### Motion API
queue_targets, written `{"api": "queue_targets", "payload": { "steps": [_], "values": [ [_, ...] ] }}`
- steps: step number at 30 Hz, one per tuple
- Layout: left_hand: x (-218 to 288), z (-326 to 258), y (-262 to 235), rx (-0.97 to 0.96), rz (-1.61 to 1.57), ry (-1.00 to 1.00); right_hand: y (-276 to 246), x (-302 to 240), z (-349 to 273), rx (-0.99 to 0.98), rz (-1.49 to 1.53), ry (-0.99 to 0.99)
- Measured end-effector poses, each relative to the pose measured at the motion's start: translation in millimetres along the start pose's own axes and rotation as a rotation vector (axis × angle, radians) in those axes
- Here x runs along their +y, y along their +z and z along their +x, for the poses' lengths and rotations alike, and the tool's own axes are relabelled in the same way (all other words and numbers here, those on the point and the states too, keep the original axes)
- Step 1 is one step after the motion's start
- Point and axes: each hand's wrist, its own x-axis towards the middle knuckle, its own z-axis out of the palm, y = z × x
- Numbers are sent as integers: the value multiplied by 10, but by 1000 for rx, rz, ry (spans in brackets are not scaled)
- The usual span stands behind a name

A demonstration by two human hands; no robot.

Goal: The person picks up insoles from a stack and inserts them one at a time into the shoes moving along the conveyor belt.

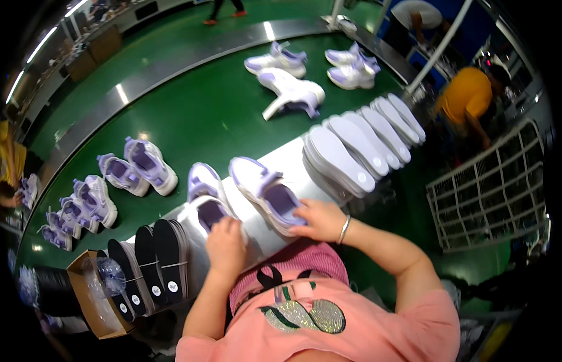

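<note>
Two white and lilac sneakers stand side by side in front of me on a metal shelf, toes pointing away. My left hand (226,244) is closed at the heel of the left sneaker (205,184), fingers curled over its collar. With fingers and thumb, my right hand (320,220) grips the heel collar of the right sneaker (251,175). Lilac lining shows inside both openings. The fingertips of my left hand are partly hidden.
Light grey insoles (338,157) lie in stacks to the right, banded black insoles (171,256) to the left beside a cardboard box (91,295). More sneakers (149,166) sit on the green belt (184,114). A white wire rack (486,187) and a person in orange (465,96) are at right.
</note>
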Motion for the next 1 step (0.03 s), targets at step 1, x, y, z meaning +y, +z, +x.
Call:
{"api": "queue_targets", "payload": {
  "steps": [1],
  "values": [
    [-31, 1, -53, -70, -6, -43, -9, 116, 20, 16, 110, -64]
  ]
}}
